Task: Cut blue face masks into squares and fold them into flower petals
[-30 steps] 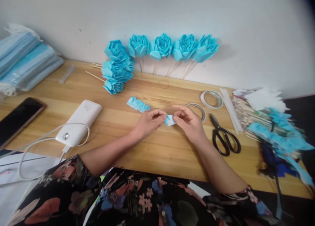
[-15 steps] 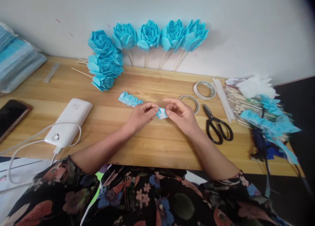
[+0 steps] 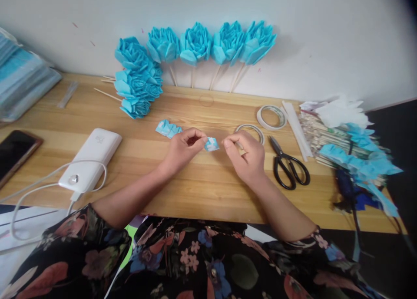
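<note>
Between thumb and finger, my left hand (image 3: 185, 149) pinches a small blue petal piece (image 3: 212, 144) with whitish patches on it. My right hand (image 3: 246, 156) is a little to the right of that piece, apart from it, with thumb and fingertip pressed together; whether anything tiny is between them I cannot make out. Behind my left hand lies a row of similar blue petal pieces (image 3: 167, 128), partly covered by the hand. A tape roll (image 3: 261, 135) lies behind my right hand, which hides part of it.
Blue paper flowers (image 3: 196, 43) on sticks lean on the wall; more (image 3: 138, 84) lie at left. To the right are scissors (image 3: 288, 164), another tape roll (image 3: 259, 116), white strips (image 3: 297, 132) and a pile of sticks (image 3: 325, 138) with blue scraps. A power bank (image 3: 91, 160) and phone (image 3: 16, 151) lie left.
My right hand has let go of the petal piece and drawn off to the right, its fingers curling in. My left hand still holds the piece, slightly higher and further left.
</note>
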`<state>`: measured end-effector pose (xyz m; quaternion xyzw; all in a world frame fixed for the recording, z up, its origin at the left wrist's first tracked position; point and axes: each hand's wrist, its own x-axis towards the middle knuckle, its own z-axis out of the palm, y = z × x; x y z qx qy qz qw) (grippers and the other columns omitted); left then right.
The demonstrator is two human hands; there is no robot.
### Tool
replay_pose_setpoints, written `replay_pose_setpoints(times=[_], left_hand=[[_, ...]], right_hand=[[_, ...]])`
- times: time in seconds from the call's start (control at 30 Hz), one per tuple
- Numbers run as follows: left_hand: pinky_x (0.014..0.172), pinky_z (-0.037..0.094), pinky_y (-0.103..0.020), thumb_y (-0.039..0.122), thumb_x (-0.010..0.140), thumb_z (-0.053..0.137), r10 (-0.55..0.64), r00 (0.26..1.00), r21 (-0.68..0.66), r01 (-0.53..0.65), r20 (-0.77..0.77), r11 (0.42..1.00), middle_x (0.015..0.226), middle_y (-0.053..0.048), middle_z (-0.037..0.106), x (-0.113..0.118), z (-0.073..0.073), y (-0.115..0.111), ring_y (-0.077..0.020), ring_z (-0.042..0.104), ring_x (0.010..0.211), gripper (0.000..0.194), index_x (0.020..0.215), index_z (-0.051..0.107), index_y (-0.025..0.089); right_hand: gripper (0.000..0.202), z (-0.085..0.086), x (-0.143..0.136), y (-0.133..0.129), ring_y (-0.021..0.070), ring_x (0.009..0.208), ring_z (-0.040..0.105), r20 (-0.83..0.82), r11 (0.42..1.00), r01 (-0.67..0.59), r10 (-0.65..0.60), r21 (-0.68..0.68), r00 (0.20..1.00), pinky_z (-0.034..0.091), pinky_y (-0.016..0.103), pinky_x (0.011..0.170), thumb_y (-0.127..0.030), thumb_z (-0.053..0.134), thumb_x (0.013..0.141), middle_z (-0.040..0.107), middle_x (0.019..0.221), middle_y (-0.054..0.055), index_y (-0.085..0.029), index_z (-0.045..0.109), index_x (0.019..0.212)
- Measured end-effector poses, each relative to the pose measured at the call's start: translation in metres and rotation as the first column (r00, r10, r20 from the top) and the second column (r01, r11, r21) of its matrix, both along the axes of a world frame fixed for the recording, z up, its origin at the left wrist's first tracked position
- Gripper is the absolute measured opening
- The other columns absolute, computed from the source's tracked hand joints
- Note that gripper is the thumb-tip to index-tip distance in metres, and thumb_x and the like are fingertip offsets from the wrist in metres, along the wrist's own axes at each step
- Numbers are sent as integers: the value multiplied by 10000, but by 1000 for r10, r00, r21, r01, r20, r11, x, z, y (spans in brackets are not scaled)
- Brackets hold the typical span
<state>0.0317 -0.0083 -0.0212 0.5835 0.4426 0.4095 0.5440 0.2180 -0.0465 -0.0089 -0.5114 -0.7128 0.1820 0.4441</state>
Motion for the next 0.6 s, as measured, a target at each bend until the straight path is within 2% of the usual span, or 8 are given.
replay_pose_setpoints(times=[0.07, 0.17, 0.3, 0.47, 0.6], left_hand=[[628, 414, -252, 350, 789, 650, 4, 1000, 36, -4, 0, 999, 675, 5, 599, 2, -2, -1, -102, 500, 630, 187, 730, 621, 175], [634, 419, -254, 339, 797, 648, -17, 1000, 105, 19, -14, 994, 697, -9, 622, 3, -5, -3, -113, 527, 656, 174, 737, 631, 176], [637, 417, -262, 292, 840, 640, -44, 997, 221, 56, -59, 974, 711, -19, 635, 3, -6, -5, -118, 542, 662, 147, 751, 665, 178], [622, 392, -269, 211, 862, 639, -57, 992, 371, 96, -114, 924, 680, -12, 615, 1, -3, -6, -116, 516, 640, 130, 743, 686, 188], [621, 393, -274, 203, 866, 636, -59, 988, 391, 111, -143, 914, 689, -15, 629, 0, -2, -7, -119, 512, 636, 133, 746, 694, 197]], right_hand=[[210, 0, -2, -1, 180, 678, 551, 87, 999, -33, 31, 19, 996, 413, 361, 701, -241, 537, 951, 627, 689, 21, -236, 594, 749], [207, -3, -3, 1, 183, 682, 550, 152, 997, -68, 71, -24, 986, 405, 358, 697, -240, 516, 949, 626, 693, 24, -232, 589, 755], [180, -4, -3, 2, 185, 725, 584, 137, 994, -96, 103, -59, 985, 426, 350, 717, -225, 503, 946, 652, 733, 26, -231, 606, 799], [150, -3, -4, 2, 162, 668, 556, 96, 993, -103, 108, -53, 990, 424, 326, 674, -220, 557, 915, 617, 694, 3, -232, 568, 766], [150, -6, -3, 2, 156, 662, 554, 78, 992, -107, 112, -59, 991, 426, 317, 667, -200, 556, 902, 600, 690, -3, -231, 552, 755]])
